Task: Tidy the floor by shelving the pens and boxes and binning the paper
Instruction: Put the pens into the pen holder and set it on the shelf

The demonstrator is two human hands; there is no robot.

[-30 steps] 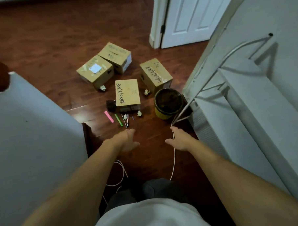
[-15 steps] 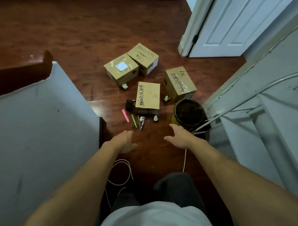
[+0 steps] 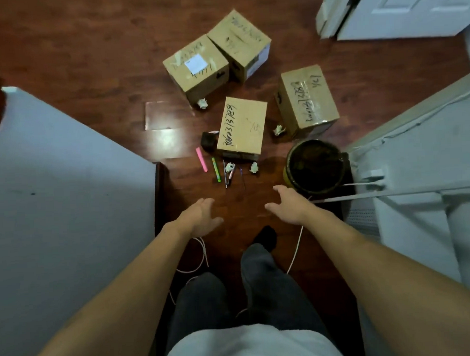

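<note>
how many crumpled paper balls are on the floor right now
4: one at the front corner of the labelled box, one beside the right box, one among the pens, one near the bin. The boxes may hide more.

The person wears a pale grey-white top (image 3: 252, 346), dark grey trousers (image 3: 271, 284) and a dark sock (image 3: 266, 237), with both forearms bare.

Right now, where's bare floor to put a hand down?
Bare floor lies between the left hand, the right hand and the pens. Also far left of the boxes. It is crowded around the nearest box and bin.
</note>
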